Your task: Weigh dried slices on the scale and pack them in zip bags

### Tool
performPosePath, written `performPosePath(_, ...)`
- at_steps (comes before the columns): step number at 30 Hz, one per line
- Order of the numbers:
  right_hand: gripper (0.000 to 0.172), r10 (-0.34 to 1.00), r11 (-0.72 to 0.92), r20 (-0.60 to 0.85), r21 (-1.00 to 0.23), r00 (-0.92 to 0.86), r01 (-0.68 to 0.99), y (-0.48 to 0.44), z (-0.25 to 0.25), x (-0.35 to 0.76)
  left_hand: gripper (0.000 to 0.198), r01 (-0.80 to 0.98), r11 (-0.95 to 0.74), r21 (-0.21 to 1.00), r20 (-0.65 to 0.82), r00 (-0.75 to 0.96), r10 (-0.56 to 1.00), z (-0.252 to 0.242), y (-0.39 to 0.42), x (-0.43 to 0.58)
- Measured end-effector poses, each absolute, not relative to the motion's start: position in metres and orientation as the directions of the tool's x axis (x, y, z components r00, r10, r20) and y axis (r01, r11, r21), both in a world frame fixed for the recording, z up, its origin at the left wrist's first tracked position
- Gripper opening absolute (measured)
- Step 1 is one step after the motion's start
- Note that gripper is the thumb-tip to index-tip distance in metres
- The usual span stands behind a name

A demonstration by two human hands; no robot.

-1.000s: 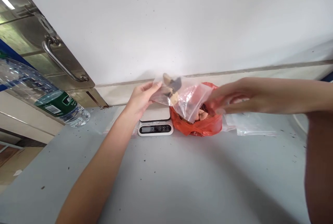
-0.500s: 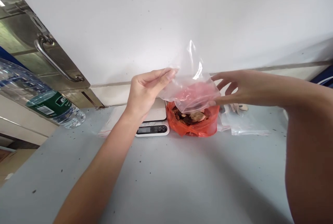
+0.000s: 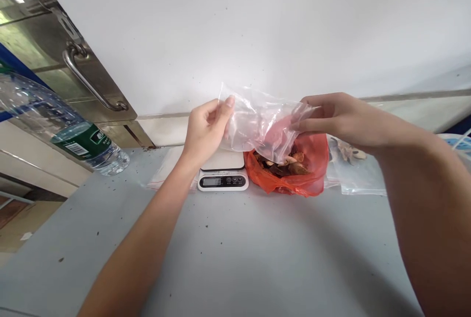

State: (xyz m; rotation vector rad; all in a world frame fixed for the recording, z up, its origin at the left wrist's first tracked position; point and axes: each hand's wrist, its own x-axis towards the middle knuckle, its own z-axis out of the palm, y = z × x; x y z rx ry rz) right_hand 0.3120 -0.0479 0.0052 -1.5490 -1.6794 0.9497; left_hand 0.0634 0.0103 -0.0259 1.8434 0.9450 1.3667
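Observation:
A clear plastic bag is stretched between my two hands, above the scale and the red bag. My left hand pinches its left edge between thumb and fingers. On the other side, my right hand grips the bag's right edge, with some fingertips hidden behind the film. Below it, an open red plastic bag holds dried brown and tan pieces. Just left of the red bag sits a white digital kitchen scale, its platform partly covered by my left hand and the clear bag.
Flat clear zip bags lie at the right, with dried pieces showing by them. More flat bags lie left of the scale. A large water bottle with a green label stands at the left. A white wall rises behind the grey table.
The clear bag has gone from hanging upward to being stretched sideways and lower. My right hand has shifted its hold on the edge. The camera view has moved slightly.

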Motion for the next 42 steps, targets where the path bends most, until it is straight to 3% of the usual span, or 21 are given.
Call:
performPosePath(6, 0.032, 0.991, 0.025, 0.067, -0.943, 0.117, 0.333, -0.047, 0.000, 0.279, 0.041, 0.200, -0.497, 0.845, 0.492, 0.076, 0.867, -0.032, 0.019, 0.055)
performPosePath(11, 0.017, 0.985, -0.028, 0.003, -0.983, 0.171, 0.179, -0.045, -0.006, 0.247, 0.032, 0.164, -0.429, 0.888, 0.417, 0.104, 0.903, -0.036, 0.024, 0.037)
performPosePath(16, 0.020, 0.995, 0.042, 0.062, -0.967, 0.076, 0.250, -0.039, -0.014, 0.217, 0.029, 0.222, -0.329, 0.918, 0.326, 0.053, 0.944, -0.026, 0.028, -0.012)
performPosePath(18, 0.013, 0.984, 0.090, 0.132, -0.946, 0.118, 0.310, -0.032, -0.018, 0.203, 0.025, 0.298, -0.209, 0.931, 0.178, 0.127, 0.976, -0.018, 0.030, -0.046)
performPosePath(20, 0.004, 0.955, 0.177, 0.257, -0.896, 0.150, 0.408, -0.025, -0.022, 0.185, 0.024, 0.434, -0.087, 0.897, 0.044, 0.108, 0.993, -0.013, 0.031, -0.081)
performPosePath(22, 0.008, 0.890, 0.338, 0.449, -0.764, 0.078, 0.550, -0.017, -0.028, 0.163, 0.022, 0.585, 0.035, 0.810, -0.059, 0.022, 0.998, -0.012, 0.031, -0.113)
performPosePath(24, 0.015, 0.788, 0.516, 0.600, -0.524, -0.137, 0.678, -0.012, -0.036, 0.139, 0.026, 0.656, 0.175, 0.734, -0.173, -0.067, 0.983, -0.017, 0.031, -0.135)
performPosePath(25, 0.019, 0.745, 0.578, 0.609, -0.389, -0.270, 0.717, -0.011, -0.040, 0.126, 0.030, 0.663, 0.235, 0.710, -0.231, -0.096, 0.968, -0.020, 0.032, -0.142)
performPosePath(27, 0.029, 0.718, 0.635, 0.486, -0.167, -0.497, 0.754, -0.012, -0.050, 0.101, 0.037, 0.643, 0.322, 0.695, -0.354, -0.084, 0.931, -0.029, 0.033, -0.149)
performPosePath(29, 0.033, 0.738, 0.655, 0.266, -0.059, -0.620, 0.754, -0.017, -0.059, 0.082, 0.041, 0.613, 0.369, 0.699, -0.466, -0.001, 0.885, -0.039, 0.036, -0.150)
performPosePath(31, 0.031, 0.746, 0.666, 0.080, -0.060, -0.661, 0.744, -0.023, -0.070, 0.069, 0.040, 0.617, 0.380, 0.690, -0.526, 0.066, 0.848, -0.048, 0.040, -0.147)
performPosePath(34, 0.030, 0.743, 0.661, -0.031, -0.126, -0.669, 0.740, -0.028, -0.084, 0.062, 0.041, 0.687, 0.320, 0.653, -0.554, 0.144, 0.820, -0.058, 0.048, -0.142)
performPosePath(36, 0.030, 0.742, 0.658, -0.046, -0.146, -0.669, 0.739, -0.029, -0.091, 0.063, 0.039, 0.777, 0.203, 0.597, -0.498, 0.159, 0.853, -0.061, 0.054, -0.139)
performPosePath(40, 0.034, 0.743, 0.653, -0.056, -0.158, -0.667, 0.741, -0.029, -0.095, 0.063, 0.038, 0.851, -0.091, 0.516, -0.140, 0.189, 0.972, -0.060, 0.060, -0.128)
performPosePath(42, 0.034, 0.736, 0.660, -0.054, -0.167, -0.675, 0.733, -0.029, -0.095, 0.064, 0.045, 0.834, -0.213, 0.508, -0.111, 0.309, 0.945, -0.059, 0.060, -0.119)
